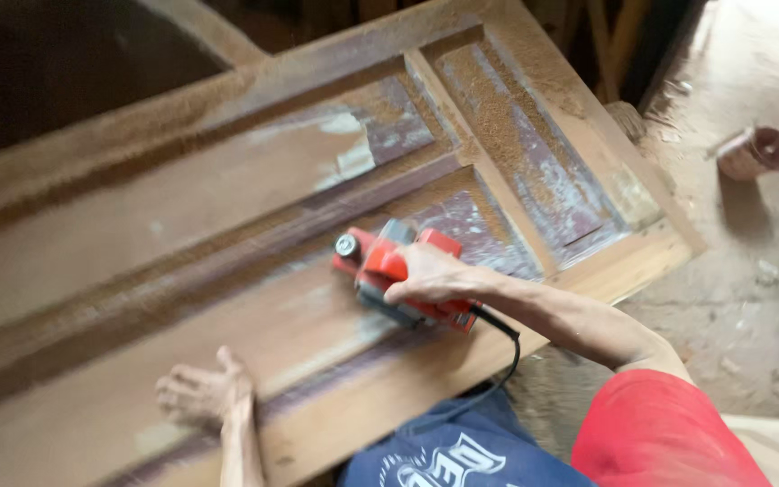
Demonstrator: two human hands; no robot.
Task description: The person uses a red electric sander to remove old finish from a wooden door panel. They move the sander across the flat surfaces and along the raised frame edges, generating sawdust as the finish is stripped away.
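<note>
A large panelled wooden door lies flat, covered in sawdust and patches of old paint. My right hand grips the handle of a red electric planer that rests on the door's lower panel. A black cord runs from the planer back toward my body. My left hand lies flat on the door's near panel, fingers spread, holding nothing.
Past the door's right edge is a dusty floor with debris and a small round can. Wooden boards lean at the top right. Dark space lies at the top left.
</note>
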